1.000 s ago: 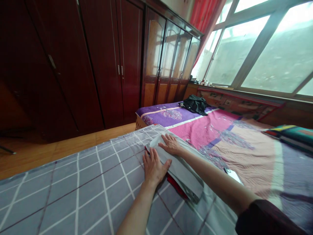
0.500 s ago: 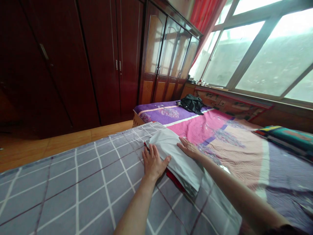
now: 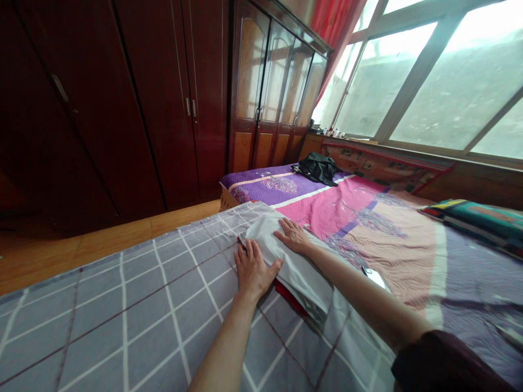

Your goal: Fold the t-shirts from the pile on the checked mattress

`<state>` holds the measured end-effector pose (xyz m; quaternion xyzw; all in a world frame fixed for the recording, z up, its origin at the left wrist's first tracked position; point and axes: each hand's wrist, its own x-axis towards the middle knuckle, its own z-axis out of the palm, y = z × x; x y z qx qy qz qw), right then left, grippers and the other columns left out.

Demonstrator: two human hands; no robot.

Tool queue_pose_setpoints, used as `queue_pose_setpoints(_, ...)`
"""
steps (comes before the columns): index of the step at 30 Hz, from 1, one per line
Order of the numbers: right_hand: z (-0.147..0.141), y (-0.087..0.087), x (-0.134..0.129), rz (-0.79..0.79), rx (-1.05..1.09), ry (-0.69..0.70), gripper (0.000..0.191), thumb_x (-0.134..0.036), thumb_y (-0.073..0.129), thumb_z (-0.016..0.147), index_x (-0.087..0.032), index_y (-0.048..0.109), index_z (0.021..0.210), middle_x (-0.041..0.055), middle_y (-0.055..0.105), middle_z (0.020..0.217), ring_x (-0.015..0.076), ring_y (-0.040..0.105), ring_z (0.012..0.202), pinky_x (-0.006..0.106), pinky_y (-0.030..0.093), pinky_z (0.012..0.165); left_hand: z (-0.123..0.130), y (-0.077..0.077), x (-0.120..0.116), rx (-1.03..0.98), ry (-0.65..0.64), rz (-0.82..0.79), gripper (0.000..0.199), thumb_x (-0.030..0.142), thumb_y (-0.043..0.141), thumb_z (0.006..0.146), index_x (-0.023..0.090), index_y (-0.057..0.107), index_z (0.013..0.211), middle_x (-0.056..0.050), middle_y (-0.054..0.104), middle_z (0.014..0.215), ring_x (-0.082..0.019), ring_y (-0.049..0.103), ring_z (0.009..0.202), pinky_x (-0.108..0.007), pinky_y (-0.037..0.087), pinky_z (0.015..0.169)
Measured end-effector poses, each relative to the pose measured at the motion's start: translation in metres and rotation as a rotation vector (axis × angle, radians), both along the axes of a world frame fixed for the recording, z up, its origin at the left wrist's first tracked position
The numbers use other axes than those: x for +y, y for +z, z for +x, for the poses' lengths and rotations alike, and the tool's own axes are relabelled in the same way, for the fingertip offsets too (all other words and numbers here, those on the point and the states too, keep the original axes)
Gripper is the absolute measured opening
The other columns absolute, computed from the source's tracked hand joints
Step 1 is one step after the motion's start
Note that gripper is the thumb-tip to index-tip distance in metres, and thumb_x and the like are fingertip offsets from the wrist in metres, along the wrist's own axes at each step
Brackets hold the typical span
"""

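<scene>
A folded pale grey cloth (image 3: 296,275) lies on a grey checked bedsheet (image 3: 134,321), with a strip of red fabric (image 3: 290,298) showing beneath its near edge. My right hand (image 3: 293,236) rests flat on the far part of the fold, fingers spread. My left hand (image 3: 254,269) lies flat against the cloth's left edge, its thumb on the fold and its fingers on the sheet. A small red edge (image 3: 242,243) peeks out by my left fingertips. Neither hand grips anything.
A smartphone (image 3: 375,278) lies on the pink quilt (image 3: 327,212) to my right. Beyond stand a purple bedcover (image 3: 261,188) with a black garment (image 3: 316,167), dark wooden wardrobes (image 3: 139,103) along the left, and a striped folded blanket (image 3: 474,223) under large windows.
My right hand has slid from the cloth's right edge back up onto the far part of the fold. My left hand stays at the left edge. The view has shifted slightly.
</scene>
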<state>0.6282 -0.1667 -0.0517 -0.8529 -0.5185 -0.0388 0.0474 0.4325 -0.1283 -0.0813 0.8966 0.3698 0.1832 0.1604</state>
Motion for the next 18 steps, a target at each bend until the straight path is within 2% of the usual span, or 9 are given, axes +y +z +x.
queue_pose_setpoints(4,-0.014,0.002,-0.042,-0.027,0.010,-0.003,0.075,-0.063,0.033,0.089,-0.013,0.031,0.145,0.0145,0.029,0.150,0.0267,0.022,0.139,0.038,0.019,0.112,-0.001,0.001,-0.001,-0.012,0.001,0.005,0.096,0.072,0.036,0.081,-0.001,0.029,0.143,-0.024,0.024,0.150,-0.043,0.022,0.137,-0.054,0.016,0.110)
queue_pose_setpoints(6,-0.021,-0.002,-0.070,-0.032,0.014,-0.044,0.075,-0.063,0.035,0.088,-0.013,0.032,0.145,0.0153,0.026,0.151,0.0301,0.019,0.140,0.043,0.020,0.111,-0.002,0.002,-0.001,-0.011,-0.007,0.006,0.097,0.072,0.037,0.081,-0.001,0.028,0.143,-0.024,0.023,0.150,-0.043,0.021,0.137,-0.054,0.015,0.111)
queue_pose_setpoints(11,-0.037,-0.013,-0.130,0.003,0.041,-0.151,0.077,-0.063,0.035,0.087,-0.010,0.037,0.143,0.0187,0.030,0.149,0.0337,0.024,0.138,0.049,0.024,0.110,-0.004,0.005,-0.001,-0.008,-0.016,-0.030,0.101,0.074,0.037,0.079,-0.002,0.027,0.143,-0.024,0.021,0.151,-0.044,0.020,0.137,-0.054,0.014,0.111)
queue_pose_setpoints(15,-0.047,-0.028,-0.149,0.115,0.097,-0.128,0.079,-0.067,0.041,0.081,-0.018,0.038,0.143,0.0131,0.034,0.148,0.0323,0.027,0.137,0.050,0.032,0.107,-0.005,0.006,0.000,-0.017,-0.033,-0.078,0.103,0.075,0.037,0.078,-0.001,0.023,0.145,-0.023,0.018,0.152,-0.043,0.015,0.139,-0.054,0.011,0.112)
queue_pose_setpoints(18,-0.049,-0.046,-0.154,0.207,0.059,-0.046,0.079,-0.067,0.046,0.078,-0.021,0.040,0.142,0.0127,0.036,0.147,0.0348,0.031,0.135,0.053,0.034,0.104,-0.008,0.008,0.000,-0.038,-0.062,-0.145,0.107,0.078,0.038,0.075,0.001,0.020,0.147,-0.021,0.013,0.154,-0.042,0.008,0.140,-0.053,0.008,0.113)
